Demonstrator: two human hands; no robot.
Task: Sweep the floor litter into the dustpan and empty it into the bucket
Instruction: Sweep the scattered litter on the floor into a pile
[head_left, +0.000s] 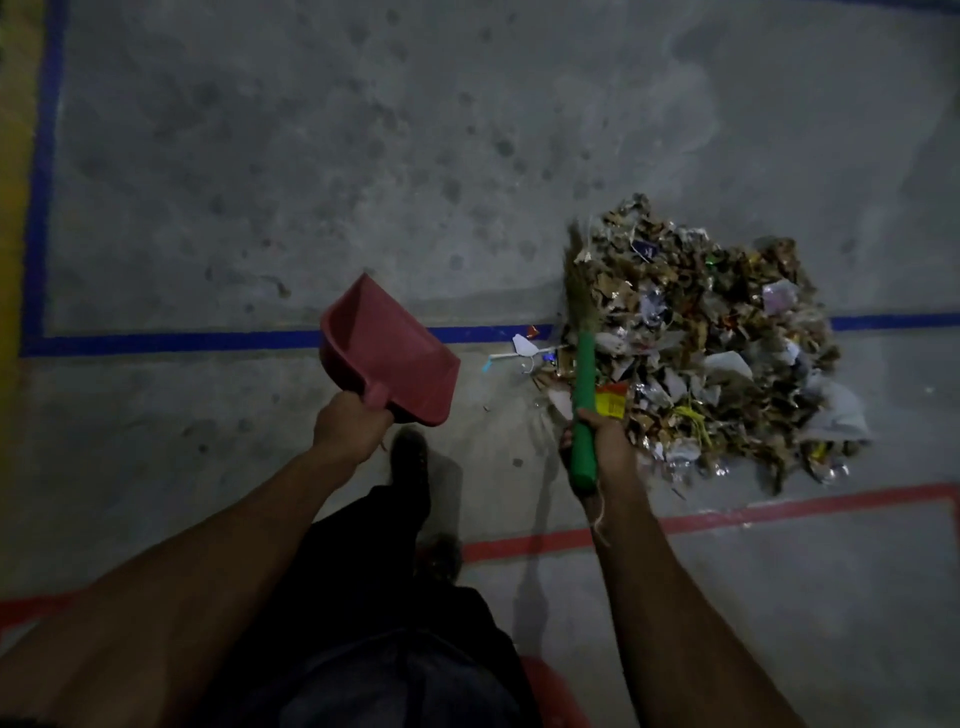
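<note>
A large pile of litter (711, 343), made of torn cardboard, paper scraps and wrappers, lies on the grey concrete floor at the right. My left hand (347, 426) grips the handle of an empty red dustpan (387, 348), held above the floor to the left of the pile. My right hand (602, 441) grips the green handle of a broom (583, 384). Its straw bristles (577, 280) lie along the pile's left edge. A few loose scraps (524, 353) sit between the dustpan and the pile.
Blue tape lines (208, 340) and a red tape line (779, 512) cross the floor. My dark trousers and shoe (410, 467) are below the dustpan. A red curved object (550, 691), only partly seen, shows at the bottom edge beside my leg.
</note>
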